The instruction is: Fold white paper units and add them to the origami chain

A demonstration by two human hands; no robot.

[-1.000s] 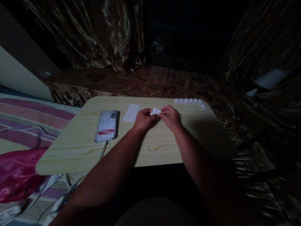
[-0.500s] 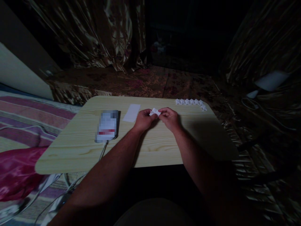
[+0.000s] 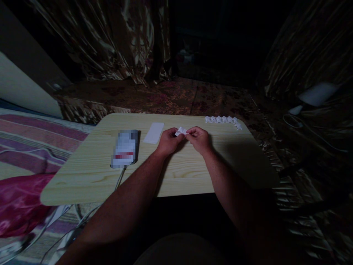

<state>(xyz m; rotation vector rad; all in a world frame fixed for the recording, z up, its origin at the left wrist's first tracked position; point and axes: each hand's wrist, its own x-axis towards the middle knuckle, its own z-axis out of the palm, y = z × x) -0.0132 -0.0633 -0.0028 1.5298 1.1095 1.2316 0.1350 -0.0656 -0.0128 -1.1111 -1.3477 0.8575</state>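
Between both hands, over the middle of the table, is a small folded piece of white paper (image 3: 181, 131). My left hand (image 3: 168, 140) is closed on its left side, thumb in front. The fingers of my right hand (image 3: 199, 138) pinch its right edge. Fingers partly cover the paper, so its exact folds cannot be made out. Just left of my left hand, white paper strips (image 3: 154, 133) lie flat on the table. Several small folded white paper pieces (image 3: 218, 119) stand in a row near the far right edge, beyond my right hand.
A phone (image 3: 125, 149), its screen blurred, lies at the left of the wooden table (image 3: 190, 178) with a white cable (image 3: 120, 178) running off the front edge. Striped bedding (image 3: 35, 147) and a pink cloth (image 3: 24, 202) are at left. A lamp (image 3: 318, 94) stands at right.
The folded paper has tilted slightly between my fingers, and my right fingers have shifted a little on its edge. Nothing else on the table has visibly moved.
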